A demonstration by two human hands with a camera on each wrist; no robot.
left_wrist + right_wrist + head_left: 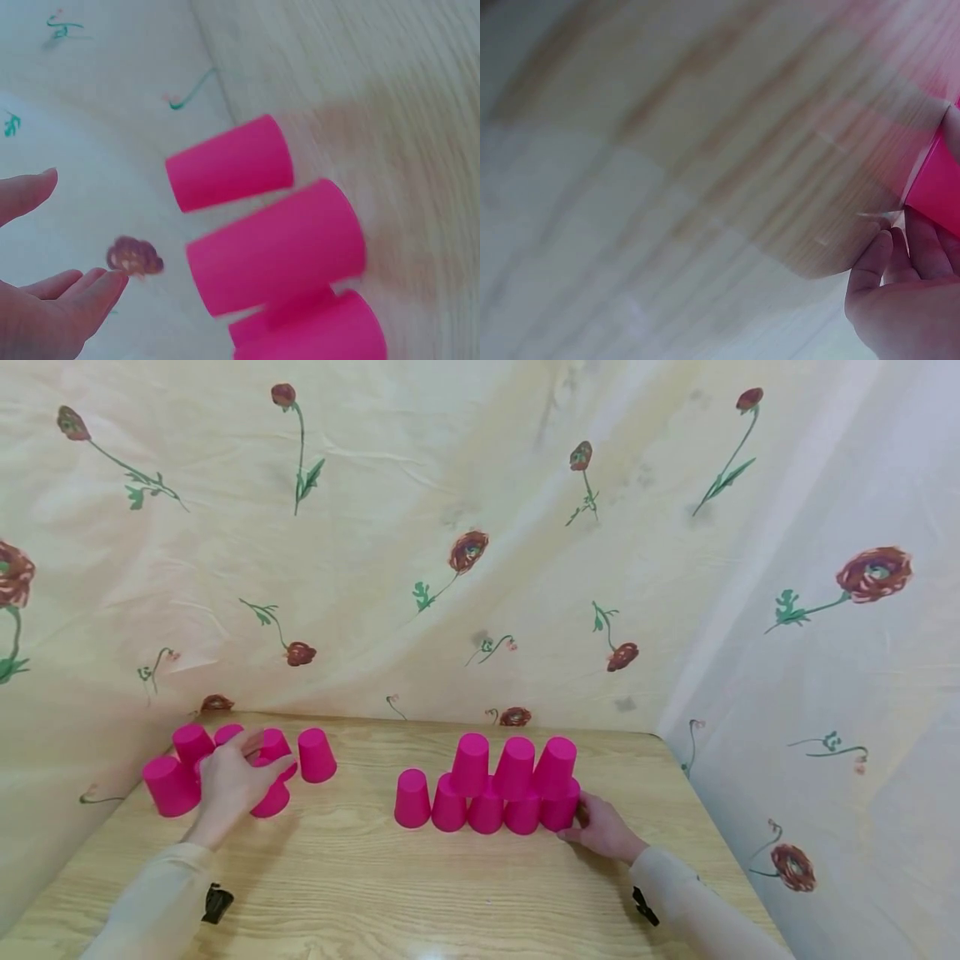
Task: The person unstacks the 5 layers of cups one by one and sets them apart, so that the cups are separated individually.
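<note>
On the left of the head view, my left hand (231, 783) is over a cluster of upside-down pink cups (171, 789). Its thumb and fingers are spread apart in the left wrist view, with nothing between them, beside more pink cups (277, 247). My right hand (603, 828) grips the low right-end cup (558, 814) of a pink cup row, thumb in front and fingers at the far side. Three cups (514, 770) stand in a second tier on that row. The right wrist view catches the gripped cup (939, 187) only in part.
A single pink cup (317, 756) stands at the cluster's right side. The row's left-end cup (412, 799) has nothing on top. Under everything is a wood-grain table (405, 893), bordered at the back and right by a flowered cloth (375, 610).
</note>
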